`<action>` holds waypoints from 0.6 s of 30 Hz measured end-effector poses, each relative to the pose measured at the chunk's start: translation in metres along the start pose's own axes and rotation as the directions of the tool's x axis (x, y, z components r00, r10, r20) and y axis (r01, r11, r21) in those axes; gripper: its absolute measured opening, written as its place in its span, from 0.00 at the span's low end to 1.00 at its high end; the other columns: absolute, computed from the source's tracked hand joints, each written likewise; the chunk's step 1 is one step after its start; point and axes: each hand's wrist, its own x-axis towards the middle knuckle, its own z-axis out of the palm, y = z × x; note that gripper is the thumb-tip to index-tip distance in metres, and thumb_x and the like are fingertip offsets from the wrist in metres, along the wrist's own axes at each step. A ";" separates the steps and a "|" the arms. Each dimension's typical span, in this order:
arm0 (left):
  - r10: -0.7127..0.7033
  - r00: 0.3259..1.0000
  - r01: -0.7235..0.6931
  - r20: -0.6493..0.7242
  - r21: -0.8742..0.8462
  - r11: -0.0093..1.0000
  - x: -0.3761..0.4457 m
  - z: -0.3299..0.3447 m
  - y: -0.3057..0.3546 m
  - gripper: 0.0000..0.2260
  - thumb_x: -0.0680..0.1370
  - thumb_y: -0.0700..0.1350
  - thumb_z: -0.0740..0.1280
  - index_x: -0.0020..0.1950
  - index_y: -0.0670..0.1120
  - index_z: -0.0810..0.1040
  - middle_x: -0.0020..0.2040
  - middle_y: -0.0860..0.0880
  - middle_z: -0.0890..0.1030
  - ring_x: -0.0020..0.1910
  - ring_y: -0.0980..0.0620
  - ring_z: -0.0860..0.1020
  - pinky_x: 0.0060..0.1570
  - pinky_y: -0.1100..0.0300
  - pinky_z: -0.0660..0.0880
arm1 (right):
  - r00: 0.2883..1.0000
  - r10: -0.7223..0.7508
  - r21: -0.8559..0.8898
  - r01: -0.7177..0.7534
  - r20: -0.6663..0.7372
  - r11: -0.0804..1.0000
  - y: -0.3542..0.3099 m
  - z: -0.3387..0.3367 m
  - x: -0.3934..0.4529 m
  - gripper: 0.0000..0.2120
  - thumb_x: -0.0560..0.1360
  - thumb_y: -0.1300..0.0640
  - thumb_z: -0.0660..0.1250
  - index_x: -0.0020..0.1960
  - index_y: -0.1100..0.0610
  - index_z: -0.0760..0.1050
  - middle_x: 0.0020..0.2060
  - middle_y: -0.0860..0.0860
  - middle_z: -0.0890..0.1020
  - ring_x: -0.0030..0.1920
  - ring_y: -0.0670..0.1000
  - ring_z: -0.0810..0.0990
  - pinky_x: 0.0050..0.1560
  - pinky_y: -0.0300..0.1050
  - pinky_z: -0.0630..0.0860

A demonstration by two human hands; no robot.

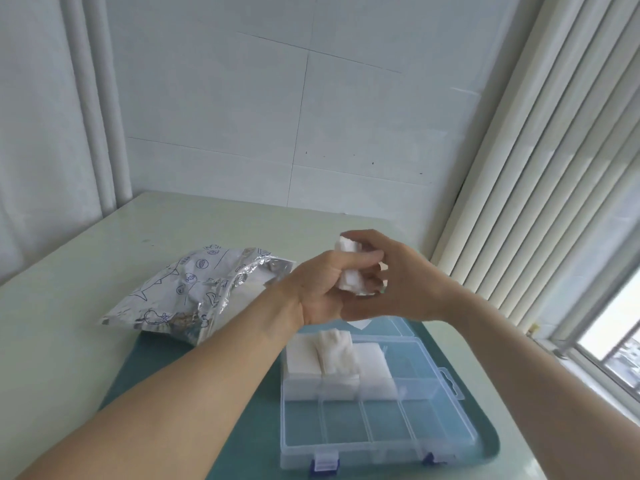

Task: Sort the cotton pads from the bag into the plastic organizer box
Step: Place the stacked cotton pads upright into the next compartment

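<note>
- The bag [194, 292] beside the organizer box [374, 424] was crinkled silver foil, shiny, printed with dark line drawings.
- The organizer box was clear, smooth, glossy plastic with blue plastic clasps [323, 463].
- The cotton pads [332, 358] in its far compartments looked soft, white, matt and fibrous.
- The mat [252, 431] under the box was smooth teal.
- The table [69, 306] looked pale and smooth.

A pale green, smooth worktop [86, 265] stands in the corner of a room with white tiled walls [242, 98] marked by thin dark seams. A teal rectangular mat [242, 427] lies on it. On the right, cream vertical blinds [540, 168] hang beside a bright, white-framed window [602, 344] letting in daylight.
</note>
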 end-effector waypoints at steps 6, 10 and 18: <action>0.209 0.959 -0.157 -0.190 0.255 0.954 0.006 0.014 0.001 0.10 0.83 0.43 0.59 0.45 0.44 0.77 0.41 0.47 0.77 0.39 0.49 0.76 0.42 0.57 0.72 | 0.897 0.418 0.438 -0.436 0.142 0.786 -0.004 -0.023 -0.031 0.22 0.74 0.55 0.75 0.65 0.58 0.75 0.56 0.55 0.83 0.53 0.53 0.84 0.62 0.58 0.79; 0.141 0.987 -0.109 -0.079 0.319 0.941 0.004 0.017 -0.004 0.14 0.85 0.51 0.55 0.58 0.47 0.78 0.46 0.46 0.78 0.46 0.46 0.76 0.49 0.54 0.71 | 0.876 0.423 0.707 -0.451 0.233 0.545 -0.003 -0.011 -0.038 0.11 0.81 0.52 0.66 0.55 0.59 0.80 0.48 0.57 0.85 0.50 0.56 0.84 0.59 0.53 0.79; -0.018 1.000 0.009 0.012 0.538 0.843 -0.001 0.022 -0.010 0.26 0.83 0.62 0.50 0.71 0.48 0.71 0.53 0.48 0.79 0.51 0.49 0.81 0.56 0.55 0.74 | 0.898 0.335 0.824 -0.408 0.285 0.393 0.013 0.004 -0.059 0.10 0.77 0.52 0.68 0.54 0.57 0.78 0.45 0.54 0.79 0.41 0.51 0.78 0.45 0.46 0.74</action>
